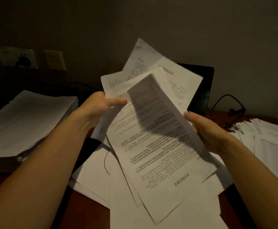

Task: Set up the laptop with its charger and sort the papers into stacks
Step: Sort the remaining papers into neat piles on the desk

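Head view: left hand [100, 104] and right hand [208, 129] pinch fanned printed sheets [153, 151]; tall stack [27, 121] and right-side pile [270, 139] built, loose sheets [126, 212] remain; laptop [201, 93] open, charger cable [225, 95] hookup unclear.

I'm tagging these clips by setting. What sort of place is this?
Probably a desk in an office or home study: a tall paper stack, an open laptop, and wall sockets.
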Demonstrator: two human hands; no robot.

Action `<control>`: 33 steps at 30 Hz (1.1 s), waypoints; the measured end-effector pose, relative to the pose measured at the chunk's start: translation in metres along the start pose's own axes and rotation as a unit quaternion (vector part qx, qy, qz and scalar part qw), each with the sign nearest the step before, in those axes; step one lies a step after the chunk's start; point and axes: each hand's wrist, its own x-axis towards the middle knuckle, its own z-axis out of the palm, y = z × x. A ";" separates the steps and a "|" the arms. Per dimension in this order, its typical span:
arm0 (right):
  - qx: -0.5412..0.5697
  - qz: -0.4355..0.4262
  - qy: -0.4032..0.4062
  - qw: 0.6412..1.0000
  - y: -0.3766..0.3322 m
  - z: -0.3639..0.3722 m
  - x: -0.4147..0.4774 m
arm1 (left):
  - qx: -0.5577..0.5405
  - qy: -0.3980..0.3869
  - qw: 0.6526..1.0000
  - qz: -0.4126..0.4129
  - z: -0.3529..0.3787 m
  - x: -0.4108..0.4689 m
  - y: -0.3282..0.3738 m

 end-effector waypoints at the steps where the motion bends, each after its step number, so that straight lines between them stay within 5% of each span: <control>1: 0.009 0.001 -0.040 0.999 -0.006 0.000 -0.006 | -0.014 0.008 1.000 0.010 0.002 -0.001 0.004; 4: -0.133 -0.050 -0.076 0.987 -0.021 0.000 -0.018 | -0.053 0.026 0.998 0.027 0.008 -0.004 0.016; 7: -0.261 -0.103 -0.002 0.960 -0.032 0.005 -0.022 | -0.101 0.003 0.995 0.020 0.009 -0.005 0.023; 15: -0.205 -0.176 0.141 0.952 -0.039 0.007 -0.029 | -0.124 -0.211 0.965 0.092 0.000 -0.014 0.025; 22: -0.128 -0.118 0.101 0.979 -0.039 0.003 -0.033 | -0.039 -0.320 0.945 0.053 -0.007 -0.016 0.021; 28: -0.167 -0.115 0.105 0.974 -0.031 -0.005 -0.028 | -0.090 -0.136 0.987 -0.003 0.007 -0.012 0.016; 33: -0.314 -0.243 0.156 0.904 -0.024 -0.009 -0.021 | -0.069 -0.084 0.994 0.021 0.016 -0.012 0.016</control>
